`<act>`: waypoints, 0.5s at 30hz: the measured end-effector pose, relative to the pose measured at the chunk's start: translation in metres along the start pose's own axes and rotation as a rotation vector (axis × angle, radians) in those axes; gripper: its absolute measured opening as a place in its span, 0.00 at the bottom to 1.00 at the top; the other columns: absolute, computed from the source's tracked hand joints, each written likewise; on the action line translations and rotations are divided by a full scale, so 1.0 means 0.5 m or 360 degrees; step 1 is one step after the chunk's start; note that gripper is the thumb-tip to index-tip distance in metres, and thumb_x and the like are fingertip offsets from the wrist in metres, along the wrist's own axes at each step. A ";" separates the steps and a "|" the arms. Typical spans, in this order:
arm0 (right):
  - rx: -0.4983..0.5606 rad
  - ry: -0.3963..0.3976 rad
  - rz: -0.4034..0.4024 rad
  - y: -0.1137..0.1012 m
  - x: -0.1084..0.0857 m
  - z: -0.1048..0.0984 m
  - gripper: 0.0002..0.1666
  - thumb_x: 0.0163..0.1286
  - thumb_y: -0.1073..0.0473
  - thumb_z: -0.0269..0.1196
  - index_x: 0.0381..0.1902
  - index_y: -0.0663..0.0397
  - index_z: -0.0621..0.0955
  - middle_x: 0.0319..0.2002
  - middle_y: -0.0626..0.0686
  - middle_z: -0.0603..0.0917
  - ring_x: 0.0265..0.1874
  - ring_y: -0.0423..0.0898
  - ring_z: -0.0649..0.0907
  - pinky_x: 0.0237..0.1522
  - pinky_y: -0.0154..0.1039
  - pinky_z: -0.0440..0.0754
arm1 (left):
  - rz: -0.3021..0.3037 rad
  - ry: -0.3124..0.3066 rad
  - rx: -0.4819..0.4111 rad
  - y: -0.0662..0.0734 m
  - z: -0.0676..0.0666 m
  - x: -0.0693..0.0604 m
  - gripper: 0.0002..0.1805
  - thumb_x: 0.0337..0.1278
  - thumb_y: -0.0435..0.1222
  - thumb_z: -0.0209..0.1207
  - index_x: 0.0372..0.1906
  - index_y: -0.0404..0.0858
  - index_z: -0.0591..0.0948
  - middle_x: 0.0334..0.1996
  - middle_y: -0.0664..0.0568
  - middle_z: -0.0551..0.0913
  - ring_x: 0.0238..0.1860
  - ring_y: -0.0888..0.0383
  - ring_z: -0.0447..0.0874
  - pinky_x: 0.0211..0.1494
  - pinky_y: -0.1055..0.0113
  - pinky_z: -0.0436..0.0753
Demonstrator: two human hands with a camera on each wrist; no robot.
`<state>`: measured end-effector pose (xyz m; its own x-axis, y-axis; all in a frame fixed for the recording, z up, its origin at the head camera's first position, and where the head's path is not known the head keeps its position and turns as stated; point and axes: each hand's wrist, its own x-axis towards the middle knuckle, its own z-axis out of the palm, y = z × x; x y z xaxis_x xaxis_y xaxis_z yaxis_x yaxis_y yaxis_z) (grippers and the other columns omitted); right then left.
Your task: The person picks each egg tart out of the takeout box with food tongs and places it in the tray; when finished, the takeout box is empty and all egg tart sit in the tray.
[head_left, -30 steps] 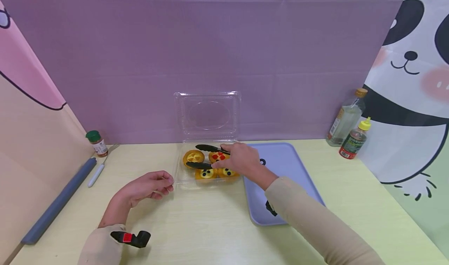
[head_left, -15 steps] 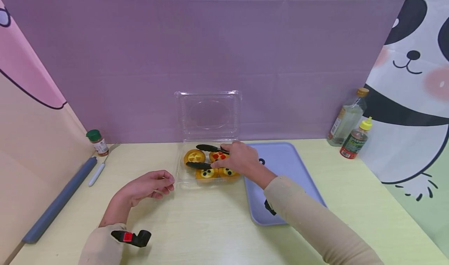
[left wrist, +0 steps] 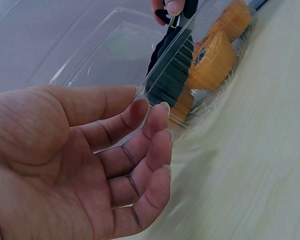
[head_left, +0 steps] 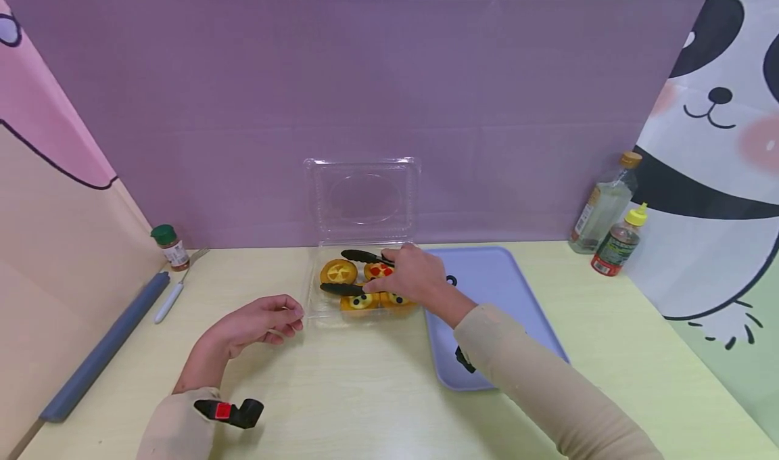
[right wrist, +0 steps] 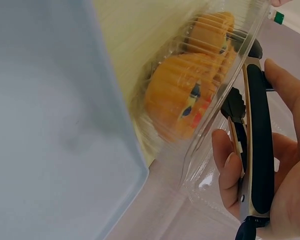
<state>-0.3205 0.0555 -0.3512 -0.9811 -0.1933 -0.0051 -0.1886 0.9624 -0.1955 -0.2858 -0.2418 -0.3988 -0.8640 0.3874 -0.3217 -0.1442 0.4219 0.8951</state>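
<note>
My right hand (head_left: 415, 274) grips black-handled tongs (right wrist: 260, 135). In the head view the two black tong tips stand apart, over a clear plastic container (head_left: 313, 304) with its lid (head_left: 365, 199) raised. Several small tarts lie inside: a yellow one (head_left: 338, 270) at the back left, one with red pieces (head_left: 379, 270) beside it, and two with dark berries (head_left: 360, 302) in front. The tong tips lie on either side of the yellow tart; contact cannot be told. My left hand (head_left: 262, 321) pinches the container's front-left corner between thumb and index finger, the other fingers curled loosely.
A light-blue tray (head_left: 487, 277) stands right of the container, partly under my right forearm. At the back right are a clear bottle (head_left: 604, 210) and a yellow-capped bottle (head_left: 617, 245). Left lie a green-capped jar (head_left: 172, 249), a white-handled fork (head_left: 170, 301) and a blue-grey bar (head_left: 106, 348).
My right hand has shifted slightly left, and the tongs' front tip now lies a little farther left. My left hand stays at the container's corner. The view has drifted slightly.
</note>
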 end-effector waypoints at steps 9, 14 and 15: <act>0.0030 -0.0011 0.0025 -0.004 0.003 0.006 0.53 0.50 0.19 0.66 0.71 0.32 0.72 0.62 0.49 0.79 0.40 0.44 0.79 0.24 0.39 0.75 | 0.0009 0.0001 -0.0001 -0.003 0.001 0.001 0.18 0.73 0.42 0.54 0.52 0.29 0.73 0.40 0.49 0.82 0.42 0.53 0.79 0.45 0.62 0.80; 0.0079 -0.0012 0.0004 -0.008 0.003 -0.004 0.52 0.49 0.21 0.68 0.70 0.33 0.74 0.60 0.47 0.83 0.30 0.43 0.79 0.21 0.39 0.72 | 0.0018 -0.0008 -0.0008 -0.003 0.000 -0.002 0.17 0.74 0.42 0.54 0.52 0.30 0.74 0.40 0.49 0.82 0.42 0.53 0.79 0.45 0.62 0.80; 0.0082 -0.0012 -0.0002 -0.009 0.002 -0.007 0.52 0.49 0.21 0.68 0.70 0.34 0.74 0.59 0.47 0.83 0.28 0.42 0.78 0.20 0.38 0.71 | 0.0020 -0.0011 -0.0008 -0.003 0.000 -0.002 0.17 0.74 0.42 0.54 0.51 0.31 0.74 0.40 0.49 0.82 0.42 0.53 0.79 0.45 0.62 0.80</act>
<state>-0.3210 0.0517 -0.3468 -0.9805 -0.1962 -0.0125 -0.1872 0.9512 -0.2455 -0.2847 -0.2426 -0.3997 -0.8623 0.3984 -0.3125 -0.1358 0.4127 0.9007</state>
